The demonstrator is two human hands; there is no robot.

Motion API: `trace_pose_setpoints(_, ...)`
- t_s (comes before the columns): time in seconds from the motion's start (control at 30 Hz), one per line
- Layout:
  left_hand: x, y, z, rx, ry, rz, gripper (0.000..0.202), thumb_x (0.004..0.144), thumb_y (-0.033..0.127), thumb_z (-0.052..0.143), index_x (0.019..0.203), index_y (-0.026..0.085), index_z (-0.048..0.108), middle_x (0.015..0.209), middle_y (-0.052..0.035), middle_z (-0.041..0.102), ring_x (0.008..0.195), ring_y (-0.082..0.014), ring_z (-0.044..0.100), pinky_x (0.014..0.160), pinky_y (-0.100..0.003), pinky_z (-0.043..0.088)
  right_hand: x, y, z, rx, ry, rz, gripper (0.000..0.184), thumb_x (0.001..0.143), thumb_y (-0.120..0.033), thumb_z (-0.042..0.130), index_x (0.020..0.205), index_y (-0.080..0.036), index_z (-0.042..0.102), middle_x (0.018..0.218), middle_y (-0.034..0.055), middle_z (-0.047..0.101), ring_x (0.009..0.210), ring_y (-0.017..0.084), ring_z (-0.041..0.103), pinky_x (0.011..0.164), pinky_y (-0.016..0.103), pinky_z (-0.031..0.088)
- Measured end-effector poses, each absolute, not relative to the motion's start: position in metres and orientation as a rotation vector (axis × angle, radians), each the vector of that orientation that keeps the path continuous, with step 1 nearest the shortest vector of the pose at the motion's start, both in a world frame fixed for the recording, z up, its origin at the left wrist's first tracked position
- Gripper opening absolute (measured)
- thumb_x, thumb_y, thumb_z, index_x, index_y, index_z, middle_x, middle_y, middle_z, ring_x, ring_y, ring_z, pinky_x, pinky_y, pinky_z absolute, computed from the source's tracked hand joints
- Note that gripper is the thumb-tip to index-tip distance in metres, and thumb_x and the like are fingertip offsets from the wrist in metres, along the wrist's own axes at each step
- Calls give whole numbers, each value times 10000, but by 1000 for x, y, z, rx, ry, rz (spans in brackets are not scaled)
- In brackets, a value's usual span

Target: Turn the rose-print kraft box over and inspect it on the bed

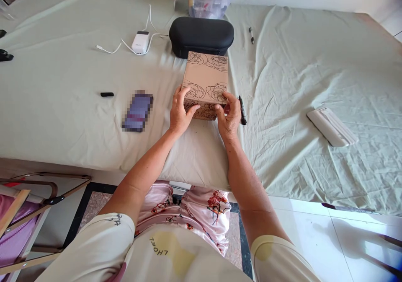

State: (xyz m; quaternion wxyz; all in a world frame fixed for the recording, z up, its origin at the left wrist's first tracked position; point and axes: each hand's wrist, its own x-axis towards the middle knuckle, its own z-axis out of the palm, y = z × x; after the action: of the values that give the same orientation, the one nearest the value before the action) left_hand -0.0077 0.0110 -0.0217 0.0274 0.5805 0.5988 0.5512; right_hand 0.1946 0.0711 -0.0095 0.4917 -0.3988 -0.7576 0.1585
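A small brown cardboard box (205,73) with black scribbled swirls near its top corners and on its front sits on the cloth-covered table. My left hand (180,111) grips its front left corner, thumb on the front face. On the front right corner my right hand (229,113) closes the same way, thumb on the front edge. Just right of that hand lies a black marker (242,110) without its cap. A black cap (107,94) rests far to the left, past a phone (137,111) with a blurred screen.
Right behind the box stands a black zipped case (201,35). A white charger (141,42) with a cable lies left of it, a clear plastic tub (209,1) behind. A pen (251,35) and a pale flat case (332,127) are on the right. The table's front edge (194,181) is near my body.
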Motion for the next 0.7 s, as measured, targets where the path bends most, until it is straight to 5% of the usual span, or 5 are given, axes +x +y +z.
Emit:
trace_pose_setpoints(0.37,-16,20,-30,1785,1857,1757,716,1007,771,542,1505,264,450,1658,-201,475,1583,-324,463,1369,-536,340,196,84,-15,-1027,-1848,285,693,1104,-695,345,1544,-213,579,1125,106,696,976,205,666,981,395,602)
trace_pose_setpoints(0.57,-22,23,-33,1892,1910,1803,700,1057,765,402,1567,288,441,1659,-182,491,1600,-277,461,1369,-494,347,241,100,-13,-1556,-1687,171,496,1013,-399,604,1470,-222,679,1449,185,584,1366,359,556,1186,670,447)
trace_pose_setpoints(0.7,-28,23,-33,1879,1879,1752,631,1066,733,427,1511,291,502,1657,-169,501,1594,-273,471,1376,-498,338,244,91,-3,-1867,-1764,331,509,920,-244,655,1421,-262,742,1480,188,568,1383,400,522,1175,758,380)
